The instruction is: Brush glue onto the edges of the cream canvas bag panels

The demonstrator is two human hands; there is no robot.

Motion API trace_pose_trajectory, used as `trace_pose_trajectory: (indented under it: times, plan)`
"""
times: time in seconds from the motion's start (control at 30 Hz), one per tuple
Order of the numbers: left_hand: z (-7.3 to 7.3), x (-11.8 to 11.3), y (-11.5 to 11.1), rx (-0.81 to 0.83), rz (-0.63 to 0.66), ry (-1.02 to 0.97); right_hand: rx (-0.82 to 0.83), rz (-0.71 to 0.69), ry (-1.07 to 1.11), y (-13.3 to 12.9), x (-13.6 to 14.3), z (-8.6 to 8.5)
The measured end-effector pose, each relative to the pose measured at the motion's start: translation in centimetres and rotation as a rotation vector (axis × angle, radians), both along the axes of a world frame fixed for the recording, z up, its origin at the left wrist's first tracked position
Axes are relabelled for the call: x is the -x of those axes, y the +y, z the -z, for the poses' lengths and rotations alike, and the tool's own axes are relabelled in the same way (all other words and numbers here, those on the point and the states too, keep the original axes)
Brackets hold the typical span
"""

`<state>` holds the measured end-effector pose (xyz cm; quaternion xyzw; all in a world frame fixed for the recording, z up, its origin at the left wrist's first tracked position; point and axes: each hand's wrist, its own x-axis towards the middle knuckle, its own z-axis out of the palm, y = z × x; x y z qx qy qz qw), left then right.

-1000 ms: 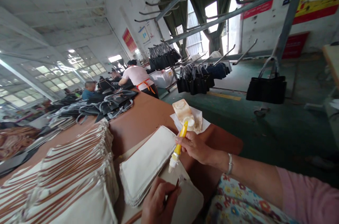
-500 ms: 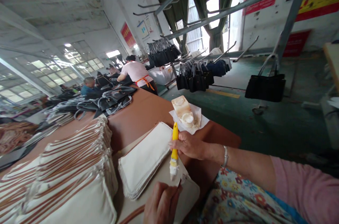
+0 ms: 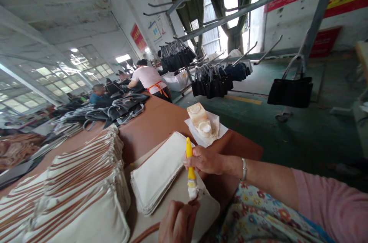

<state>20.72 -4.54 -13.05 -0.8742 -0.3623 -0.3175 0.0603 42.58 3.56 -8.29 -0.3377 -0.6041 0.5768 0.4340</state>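
Observation:
My right hand is closed around the yellow handle of a paintbrush, its bristles coated in white paste and pointing down. They meet the brown tip showing at the fingers of my left hand. That hand is pinched on a brown strip, which runs out to the left below it. Under both hands lies a beige panel. Just left of the brush sits a stack of cream fabric pieces. Beyond my right hand, a stained pale container with white paste rests on a white sheet.
Cream pieces with brown edging are piled at the left of the brown table. Dark bags with grey handles lie farther back. A metal rack carries black bags. A person in a pink top bends over the table.
The brush has come down, so its bristles now touch the brown tip at my left fingers. The left hand keeps its pinch. The view has shifted slightly.

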Motion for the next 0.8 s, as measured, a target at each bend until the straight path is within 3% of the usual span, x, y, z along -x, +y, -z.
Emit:
trace_pose_trajectory:
  times: [0.1, 0.2, 0.37, 0.43, 0.5, 0.6, 0.7, 0.8]
  plan:
    - [0.4, 0.6, 0.4, -0.009, -0.166, 0.039, 0.019, 0.058, 0.045, 0.1, -1.1, 0.3]
    - [0.6, 1.5, 0.6, 0.018, -0.313, 0.185, 0.051, 0.215, 0.117, -0.2, -2.6, 0.6]
    - [0.6, 2.6, -0.3, 0.053, -0.396, 0.366, 0.186, 0.483, 0.237, -1.7, -3.7, 1.3]
    - [-0.3, 3.3, -0.8, 0.035, -0.422, 0.377, 0.235, 0.513, 0.285, -2.2, -3.9, 2.1]
    - [-2.2, 4.4, -1.3, 0.013, -0.446, 0.398, 0.248, 0.509, 0.324, -2.5, -4.2, 3.1]
    - [-7.1, 7.5, -1.3, 0.023, -0.533, 0.501, 0.231, 0.502, 0.332, -2.6, -4.9, 4.5]
    - [-12.1, 12.7, 0.2, 0.157, -0.661, 0.66, 0.259, 0.51, 0.339, -2.9, -5.2, 4.5]
    - [-14.3, 18.8, 3.0, 0.223, -0.717, 0.712, 0.29, 0.537, 0.365, -3.5, -4.4, 3.2]
